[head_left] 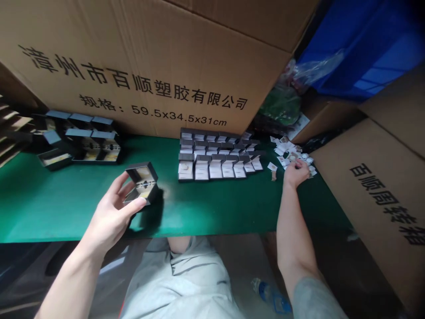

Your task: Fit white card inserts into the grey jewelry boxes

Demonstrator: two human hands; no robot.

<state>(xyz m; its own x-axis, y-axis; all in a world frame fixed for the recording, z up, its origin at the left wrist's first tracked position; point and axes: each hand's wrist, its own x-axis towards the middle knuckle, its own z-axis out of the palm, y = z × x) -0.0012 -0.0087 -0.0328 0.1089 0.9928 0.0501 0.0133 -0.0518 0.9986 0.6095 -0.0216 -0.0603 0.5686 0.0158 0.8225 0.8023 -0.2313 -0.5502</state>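
Observation:
My left hand (114, 210) is closed around a small dark hinged box (151, 184) with its lid raised, held just over the green table. A pale lining and a bit of yellow show inside the box. At the right, my right hand (296, 173) reaches into a pile of small white cards (285, 148), fingers curled together; what they pinch, if anything, is hidden. Between the hands stand rows of open dark boxes (202, 168) with white inserts. Several more open boxes (96, 148), showing yellow inside, are grouped at the left.
A large cardboard carton (159, 53) rises behind the green table (212, 208). Another carton (375, 195) closes off the right side. A blue bin (365, 48) and plastic bags (282, 104) are at the back right. Below lies a plastic bottle (272, 297).

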